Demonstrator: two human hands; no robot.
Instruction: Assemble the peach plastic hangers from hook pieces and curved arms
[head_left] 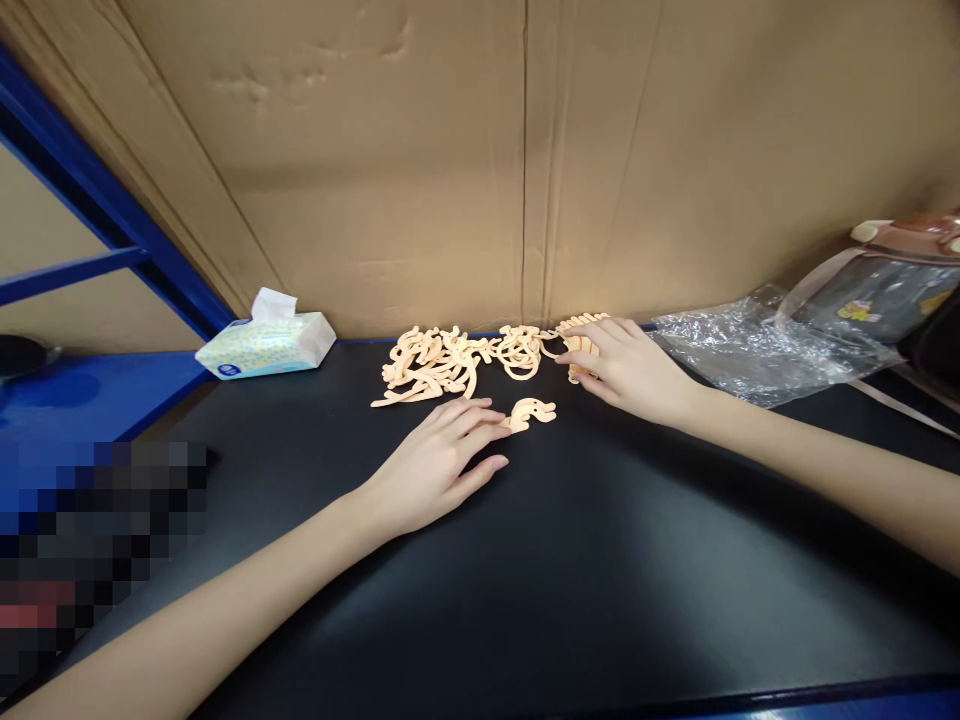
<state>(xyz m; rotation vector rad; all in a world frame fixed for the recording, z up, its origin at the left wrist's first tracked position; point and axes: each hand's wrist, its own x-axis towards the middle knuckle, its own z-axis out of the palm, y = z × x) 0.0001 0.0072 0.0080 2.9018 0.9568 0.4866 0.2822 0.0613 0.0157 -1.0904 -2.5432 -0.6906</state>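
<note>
My left hand [442, 462] lies low over the black tabletop with its fingers stretched out and thumb apart. Its fingertips touch or nearly touch the left end of a small, curved, pale wooden piece [532, 410] that has a dark dot like an eye. My right hand [634, 368] reaches over a group of ribbed wooden pieces [583, 322] at the back, fingers spread and partly covering them. Whether its fingertips press on a piece is hard to see. Left of that group are a cluster of ring-like wooden pieces [520, 352] and a larger heap of curved wooden pieces [427, 362].
A tissue pack [266, 345] stands at the back left. Crumpled clear plastic [750, 345] and a strapped bottle [862, 295] are at the right. A cardboard wall [390, 180] rises behind the black table [570, 590]. A blue metal frame [97, 200] borders the left.
</note>
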